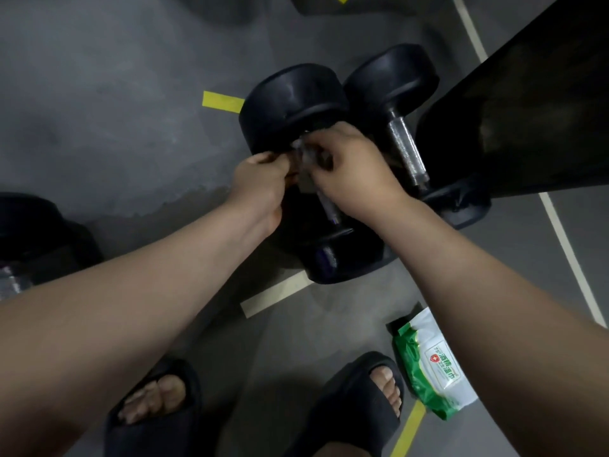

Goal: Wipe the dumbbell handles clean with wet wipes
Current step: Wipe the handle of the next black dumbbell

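A large black dumbbell (290, 107) lies on the grey floor, its metal handle (329, 211) mostly hidden under my hands. A pale wet wipe (304, 152) is wrapped around the handle's far end, close to the far head. My left hand (263, 183) pinches the wipe from the left. My right hand (356, 169) curls over the handle and the wipe from the right. A second dumbbell (405, 150) with a bare silver handle lies just to the right, touching the first.
A green and white wet wipe pack (435, 364) lies on the floor by my right foot. A black bench (534, 110) fills the upper right. Another dumbbell (36, 239) sits at the left edge. My feet in black slippers (356, 400) stand below.
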A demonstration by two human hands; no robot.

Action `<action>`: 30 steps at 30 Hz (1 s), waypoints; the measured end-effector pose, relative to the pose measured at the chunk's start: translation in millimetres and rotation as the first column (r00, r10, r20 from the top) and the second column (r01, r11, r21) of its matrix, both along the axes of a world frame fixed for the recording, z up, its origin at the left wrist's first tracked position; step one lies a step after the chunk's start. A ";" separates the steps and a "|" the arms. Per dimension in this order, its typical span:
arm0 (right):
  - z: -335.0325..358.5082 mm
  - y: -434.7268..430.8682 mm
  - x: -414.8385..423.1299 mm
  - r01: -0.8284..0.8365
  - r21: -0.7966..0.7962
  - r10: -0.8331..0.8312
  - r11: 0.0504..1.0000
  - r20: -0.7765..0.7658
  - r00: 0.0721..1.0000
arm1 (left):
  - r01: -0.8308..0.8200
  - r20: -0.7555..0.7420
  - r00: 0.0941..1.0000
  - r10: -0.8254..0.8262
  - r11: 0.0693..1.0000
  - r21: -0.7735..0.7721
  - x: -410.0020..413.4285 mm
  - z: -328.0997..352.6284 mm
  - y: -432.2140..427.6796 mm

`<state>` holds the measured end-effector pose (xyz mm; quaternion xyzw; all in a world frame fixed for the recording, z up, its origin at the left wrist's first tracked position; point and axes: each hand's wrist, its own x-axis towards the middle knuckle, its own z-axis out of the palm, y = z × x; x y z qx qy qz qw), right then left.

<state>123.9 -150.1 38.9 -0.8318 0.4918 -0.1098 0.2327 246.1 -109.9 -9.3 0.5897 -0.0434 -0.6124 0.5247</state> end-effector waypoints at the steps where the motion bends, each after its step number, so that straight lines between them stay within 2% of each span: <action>1: -5.0 -1.2 3.0 -0.013 -0.012 0.013 1.000 -0.024 1.000 | 0.005 -0.015 1.000 -0.005 1.000 0.003 1.4 -0.6 -2.5; 5: -16.3 -10.6 16.3 0.068 -0.092 -0.076 0.993 -0.088 0.993 | 0.014 -0.107 0.994 -0.013 1.000 0.015 6.1 -5.2 -3.7; 9: -22.0 -12.1 27.0 0.245 -0.093 -0.248 0.965 -0.020 0.969 | 0.048 -0.149 0.988 -0.047 0.999 0.001 12.0 -6.8 4.0; 13: -19.8 -9.2 32.3 0.449 0.050 -0.452 0.892 0.098 0.887 | 0.035 -0.163 0.986 -0.033 0.999 0.011 18.9 -4.7 5.9; 16: -19.0 -11.8 29.1 0.548 0.127 -0.560 0.827 0.107 0.821 | 0.024 -0.157 0.987 -0.021 1.000 0.018 21.8 -3.6 4.3; 19: -29.6 -24.5 18.9 0.646 0.333 -0.701 0.687 0.065 0.711 | 0.034 -0.136 0.990 -0.029 0.999 0.034 23.5 -3.7 4.0; 26: -29.7 -27.3 18.8 0.569 0.609 -0.761 0.552 0.090 0.642 | 0.017 0.067 0.997 -0.025 0.993 0.119 29.9 -8.2 15.5; 30: -30.8 -30.3 19.0 0.527 0.659 -0.744 0.538 0.076 0.664 | -0.021 0.137 0.990 0.017 1.000 0.023 34.4 -10.9 17.3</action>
